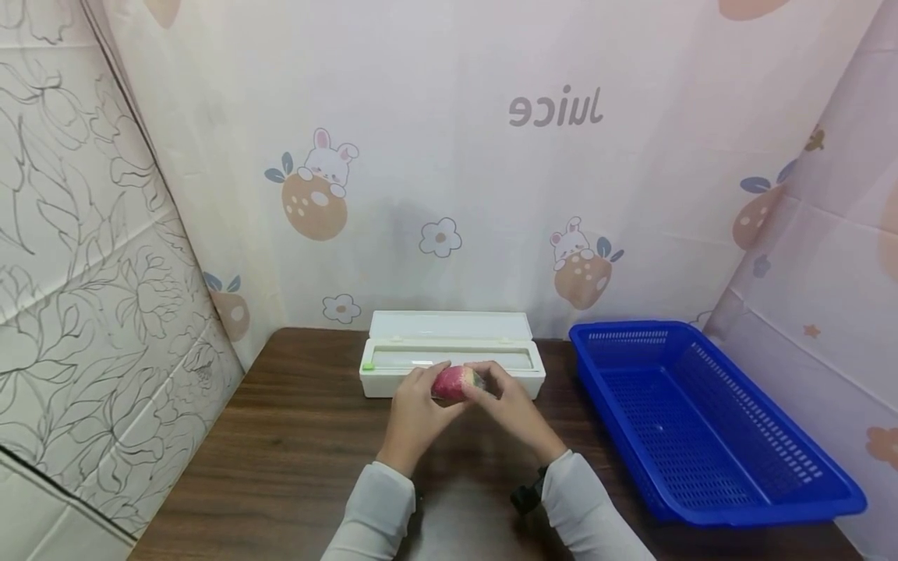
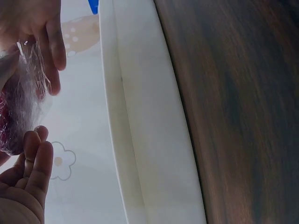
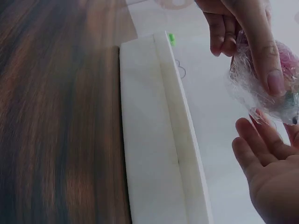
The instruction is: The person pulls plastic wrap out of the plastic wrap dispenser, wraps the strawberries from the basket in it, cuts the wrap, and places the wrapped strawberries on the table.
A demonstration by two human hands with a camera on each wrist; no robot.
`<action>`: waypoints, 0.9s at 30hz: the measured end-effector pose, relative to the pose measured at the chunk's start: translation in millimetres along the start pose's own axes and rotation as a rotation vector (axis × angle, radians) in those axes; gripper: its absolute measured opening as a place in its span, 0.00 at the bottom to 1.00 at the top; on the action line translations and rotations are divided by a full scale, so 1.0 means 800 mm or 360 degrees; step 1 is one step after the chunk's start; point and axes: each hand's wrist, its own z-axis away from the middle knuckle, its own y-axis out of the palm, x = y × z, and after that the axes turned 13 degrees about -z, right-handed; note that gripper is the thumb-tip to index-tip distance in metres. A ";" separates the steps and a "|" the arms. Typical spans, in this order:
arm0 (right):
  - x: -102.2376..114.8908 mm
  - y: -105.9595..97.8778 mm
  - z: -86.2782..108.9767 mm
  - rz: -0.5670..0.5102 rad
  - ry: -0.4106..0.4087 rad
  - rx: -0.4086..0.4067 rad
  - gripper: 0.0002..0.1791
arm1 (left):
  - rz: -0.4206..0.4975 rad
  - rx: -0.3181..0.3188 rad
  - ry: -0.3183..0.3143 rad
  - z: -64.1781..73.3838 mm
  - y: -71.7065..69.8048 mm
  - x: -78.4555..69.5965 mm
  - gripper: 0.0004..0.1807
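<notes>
A pink-red fruit (image 1: pixel 452 382) with a pale and green end is wrapped in crinkled clear cling film (image 2: pixel 32 88). Both hands hold it up in front of a white cling film dispenser (image 1: pixel 386 385). From the left end, my left hand (image 1: pixel 415 405) grips it; its thumb (image 3: pixel 271 70) lies across the film in the right wrist view. At the greenish end, my right hand (image 1: pixel 515 405) holds it between thumb and fingers. Loose film bunches between the hands in both wrist views. The fruit's far side is hidden.
The dispenser's lid (image 1: pixel 449 324) stands raised against the patterned wall cloth, and a green slider (image 1: pixel 368 366) sits at its left end. To the right, a blue plastic basket (image 1: pixel 617 444) lies on the dark wooden table (image 1: pixel 281 460).
</notes>
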 end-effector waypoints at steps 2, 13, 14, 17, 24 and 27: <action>0.001 -0.001 -0.003 -0.0112 0.0099 0.0017 0.18 | 0.0044 -0.0010 0.0015 0.000 0.000 0.000 0.37; -0.012 -0.005 -0.013 -0.0601 0.0256 0.0547 0.28 | 0.0064 0.0112 0.0034 0.001 -0.003 0.000 0.39; -0.013 -0.004 -0.014 -0.0685 0.0254 0.0598 0.28 | 0.0071 0.0123 0.0035 0.001 -0.003 0.000 0.39; -0.016 -0.003 -0.014 -0.0833 0.0247 0.0626 0.27 | 0.0071 0.0139 0.0033 0.001 -0.003 0.001 0.39; -0.015 -0.001 -0.013 -0.0910 0.0264 0.0591 0.24 | 0.0055 0.0186 0.0002 0.003 -0.005 0.003 0.41; -0.016 -0.002 -0.012 -0.0889 0.0232 0.0621 0.23 | 0.0050 0.0162 0.0039 0.003 -0.005 0.004 0.42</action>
